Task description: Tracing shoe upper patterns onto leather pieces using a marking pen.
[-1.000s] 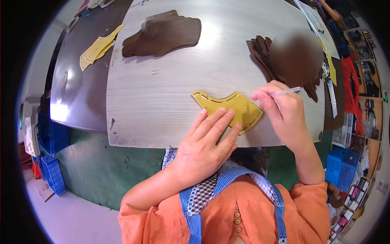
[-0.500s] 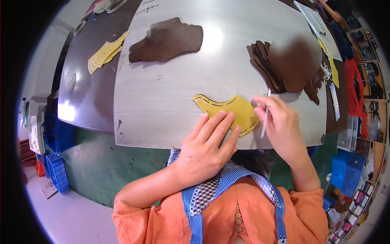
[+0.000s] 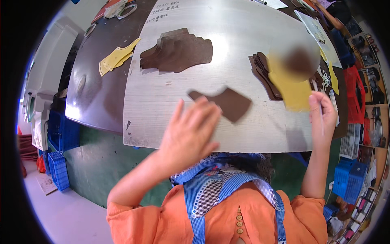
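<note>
A dark brown leather piece [image 3: 231, 105] lies flat near the middle of the pale board [image 3: 162, 122]. My left hand [image 3: 191, 128] is over its narrow left end, with fingers outstretched and slightly blurred; whether they touch it I cannot tell. At the right, my right hand [image 3: 323, 116] pinches a yellow template [image 3: 292, 93] by its edge, lifted off the board. The same fingers hold a thin, whitish pen-like stick [image 3: 322, 122]. Behind the template sits a stack of brown leather pieces [image 3: 261, 75], partly hidden. A round blur covers the template's upper part.
Overlapping brown leather pieces [image 3: 178, 51] are fanned at the far left of the board. Yellow templates [image 3: 118, 57] lie on the dark table [image 3: 93, 93] beyond its left edge. White cord [image 3: 326, 79] is at the right. Another person's arm [image 3: 331, 16] shows at the top right.
The yellow template has been lifted off the brown piece and carried right by my right hand, uncovering the leather. My left hand has come off the template and moved left.
</note>
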### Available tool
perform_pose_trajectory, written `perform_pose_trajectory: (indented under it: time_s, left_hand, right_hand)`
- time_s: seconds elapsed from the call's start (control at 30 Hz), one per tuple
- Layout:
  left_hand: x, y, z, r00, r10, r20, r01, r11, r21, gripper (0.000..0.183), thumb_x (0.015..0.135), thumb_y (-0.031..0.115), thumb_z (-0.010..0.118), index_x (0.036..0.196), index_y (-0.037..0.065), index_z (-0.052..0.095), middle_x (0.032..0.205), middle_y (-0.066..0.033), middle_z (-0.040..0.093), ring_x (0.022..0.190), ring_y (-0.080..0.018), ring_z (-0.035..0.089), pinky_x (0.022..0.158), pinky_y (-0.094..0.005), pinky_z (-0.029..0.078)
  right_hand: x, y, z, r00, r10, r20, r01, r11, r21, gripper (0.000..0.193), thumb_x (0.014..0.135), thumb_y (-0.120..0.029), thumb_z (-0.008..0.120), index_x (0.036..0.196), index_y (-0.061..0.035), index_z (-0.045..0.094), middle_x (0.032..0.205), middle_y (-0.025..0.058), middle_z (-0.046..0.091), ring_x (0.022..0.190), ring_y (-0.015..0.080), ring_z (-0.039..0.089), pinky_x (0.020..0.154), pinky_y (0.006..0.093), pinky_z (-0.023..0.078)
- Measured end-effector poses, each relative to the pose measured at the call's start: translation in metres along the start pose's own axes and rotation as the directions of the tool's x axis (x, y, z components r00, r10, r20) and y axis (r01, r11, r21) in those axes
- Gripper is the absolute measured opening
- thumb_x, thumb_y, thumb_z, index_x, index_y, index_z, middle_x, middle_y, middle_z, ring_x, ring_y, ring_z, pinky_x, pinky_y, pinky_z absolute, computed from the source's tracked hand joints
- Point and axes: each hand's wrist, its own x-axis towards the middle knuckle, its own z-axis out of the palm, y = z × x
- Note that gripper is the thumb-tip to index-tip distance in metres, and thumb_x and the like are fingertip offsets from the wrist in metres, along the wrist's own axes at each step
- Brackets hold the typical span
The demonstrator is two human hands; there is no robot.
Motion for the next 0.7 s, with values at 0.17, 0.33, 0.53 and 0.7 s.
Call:
perform_pose_trajectory:
  time_s: [0.17,0.33,0.53,0.7]
  left_hand:
    - [-0.008,0.037,0.014,0.979,0.004,-0.202,-0.041,0.983,-0.181,0.052,0.085,0.022,0.081,0.136,0.016,0.070,0.142,-0.0125,0.060,0.139,-0.0325,0.057,0.121,-0.0613,0.036]
    - [0.003,0.045,0.035,0.950,0.056,-0.307,-0.120,0.973,-0.195,0.045,0.083,0.015,0.081,0.128,0.018,0.075,0.140,-0.0141,0.064,0.131,-0.0323,0.063,0.114,-0.0527,0.047]
    - [-0.001,0.043,0.037,0.967,0.041,-0.253,-0.092,0.977,-0.194,0.048,0.081,0.015,0.082,0.128,0.017,0.075,0.142,-0.0149,0.063,0.132,-0.0327,0.062,0.115,-0.0533,0.046]
    - [-0.004,0.042,0.040,0.959,0.039,-0.282,-0.084,0.985,-0.151,0.047,0.081,0.016,0.081,0.127,0.018,0.076,0.142,-0.0147,0.062,0.132,-0.0328,0.062,0.115,-0.0532,0.047]
  right_hand:
    - [-0.036,-0.021,0.036,0.874,0.167,0.457,-0.289,0.934,0.210,0.015,0.101,-0.012,0.075,0.106,0.0012,0.073,0.093,-0.0018,0.069,0.079,0.0066,0.062,0.071,0.0234,0.051]
    - [-0.047,-0.031,0.064,0.877,0.027,0.480,-0.104,0.986,0.134,0.013,0.097,-0.008,0.077,0.103,0.0026,0.072,0.084,0.0091,0.072,0.077,0.0151,0.070,0.072,0.0296,0.055]
    - [-0.038,-0.039,0.068,0.897,-0.206,0.391,0.212,0.977,0.029,0.018,0.100,-0.012,0.074,0.110,0.0016,0.069,0.098,0.0138,0.068,0.078,0.0231,0.068,0.073,0.0317,0.055]
    - [-0.017,-0.066,0.085,0.902,-0.073,0.425,-0.123,0.901,0.416,0.025,0.105,-0.023,0.069,0.110,0.0012,0.070,0.096,0.0135,0.067,0.079,0.0259,0.068,0.072,0.0358,0.055]
